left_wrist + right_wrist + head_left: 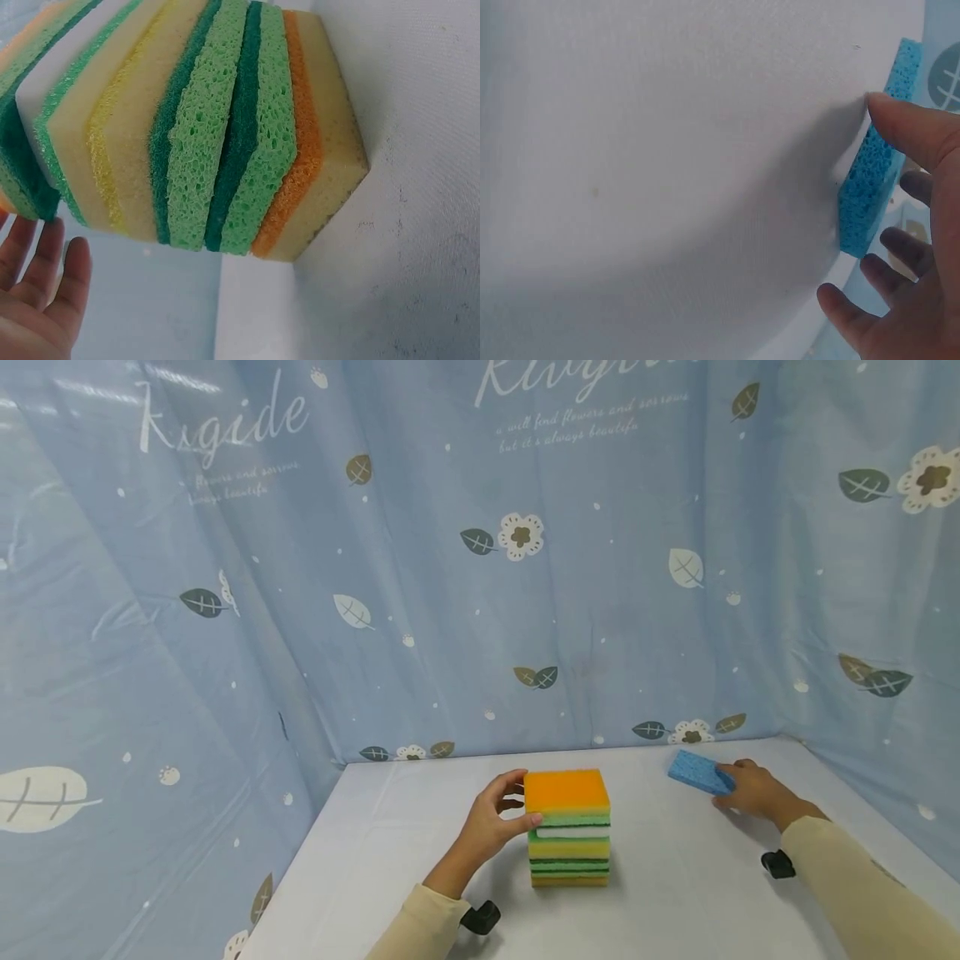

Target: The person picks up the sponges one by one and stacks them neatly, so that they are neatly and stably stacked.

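Observation:
A stack of sponges (570, 852) stands on the table, flat faces up, with an orange sponge (566, 791) on top. Green, white and yellow layers show below it, and the upper sponges sit slightly askew in the left wrist view. My left hand (491, 822) is at the stack's upper left side, thumb by the front corner and fingers spread along the left. Its fingers (46, 262) reach the edge of the upper sponges. Toward the back right, my right hand (753, 793) pinches a blue sponge (697, 772) at its right end; the thumb (907, 127) lies across its edge.
A white cloth covers the table (420, 802). Behind it and along both sides hangs a blue curtain (420, 635) printed with leaves and flowers. Dark wrist-worn devices (480, 917) sit at both cuffs.

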Motion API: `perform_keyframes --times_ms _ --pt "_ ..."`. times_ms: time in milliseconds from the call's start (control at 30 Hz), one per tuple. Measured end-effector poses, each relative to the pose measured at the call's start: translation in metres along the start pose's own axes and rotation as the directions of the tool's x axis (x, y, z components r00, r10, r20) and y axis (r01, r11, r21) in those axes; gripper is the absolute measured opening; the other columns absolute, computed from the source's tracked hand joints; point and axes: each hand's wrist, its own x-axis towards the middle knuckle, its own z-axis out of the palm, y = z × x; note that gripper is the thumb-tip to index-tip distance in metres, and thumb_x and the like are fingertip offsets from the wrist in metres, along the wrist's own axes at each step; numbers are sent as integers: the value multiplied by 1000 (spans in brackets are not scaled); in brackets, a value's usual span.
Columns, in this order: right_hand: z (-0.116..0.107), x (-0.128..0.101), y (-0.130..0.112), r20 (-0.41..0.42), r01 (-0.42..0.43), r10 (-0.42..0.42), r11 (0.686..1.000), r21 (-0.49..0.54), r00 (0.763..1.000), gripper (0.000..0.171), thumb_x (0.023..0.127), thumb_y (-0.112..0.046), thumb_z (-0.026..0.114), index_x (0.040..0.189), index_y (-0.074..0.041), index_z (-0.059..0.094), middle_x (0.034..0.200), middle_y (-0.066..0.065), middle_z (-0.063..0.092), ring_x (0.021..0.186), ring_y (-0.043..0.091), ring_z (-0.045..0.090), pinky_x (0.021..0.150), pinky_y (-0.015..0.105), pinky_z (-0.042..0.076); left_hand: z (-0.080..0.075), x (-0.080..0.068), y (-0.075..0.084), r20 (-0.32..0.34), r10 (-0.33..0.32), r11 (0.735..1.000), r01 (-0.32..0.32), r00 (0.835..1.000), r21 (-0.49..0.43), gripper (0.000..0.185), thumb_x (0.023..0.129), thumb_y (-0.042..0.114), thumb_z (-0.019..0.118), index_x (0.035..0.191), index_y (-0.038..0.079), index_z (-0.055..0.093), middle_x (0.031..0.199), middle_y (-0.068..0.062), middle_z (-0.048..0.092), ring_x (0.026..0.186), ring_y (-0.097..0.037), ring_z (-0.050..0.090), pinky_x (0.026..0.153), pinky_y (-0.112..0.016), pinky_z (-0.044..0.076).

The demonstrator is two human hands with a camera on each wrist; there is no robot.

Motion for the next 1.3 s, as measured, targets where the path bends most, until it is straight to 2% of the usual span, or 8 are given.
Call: perform_keyframes --times_ms 167,333,500,800,1000,1300 --pt "5 3 1 6 -26 26 1000 -2 1000 75 83 -35 74 130 15 45 126 48 31 113 64 34 90 73 35 0 0 -1 1 15 1000 -15 1000 1 64 84 32 78 140 19 50 126 3 56 111 -19 54 95 -39 48" --pt "7 5 2 26 -50 50 999 12 998 69 86 -28 70 131 16 42 129 48 30 118 64 32 94 71 32 0 0 1 0 -7 1000 7 1000 -1 63 84 31 78 140 20 50 127 4 56 112 -18 53 96 -38 47" --pt "5 5 0 57 -71 70 997 6 996 65 88 -23 70 131 16 41 127 47 33 117 62 34 95 70 33 0 1 0 5 -13 1000 13 1000 -10 65 85 26 78 141 15 48 128 0 55 113 -21 52 97 -44 46" --pt "1 5 1 35 -87 86 996 36 996 75 85 -29 74 133 16 39 121 47 33 111 62 36 90 71 36 0 -1 0 -8 -11 1000 11 1000 10 64 84 33 78 140 21 49 125 5 57 111 -17 55 95 -37 48" --pt "0 2 2 25 -72 70 993 93 997 83 87 -41 71 137 16 35 125 47 28 113 64 34 90 72 34 1 -1 1 -9 -16 1000 16 1000 4 63 84 33 78 139 21 49 125 4 57 111 -18 54 95 -38 48" --pt "-5 0 -10 -34 23 -21 997 67 999 80 88 -46 68 137 11 42 128 44 33 114 60 39 90 71 35 0 -1 -1 -4 -4 1000 4 1000 1 65 85 31 78 141 17 48 127 1 56 113 -19 53 95 -39 47"
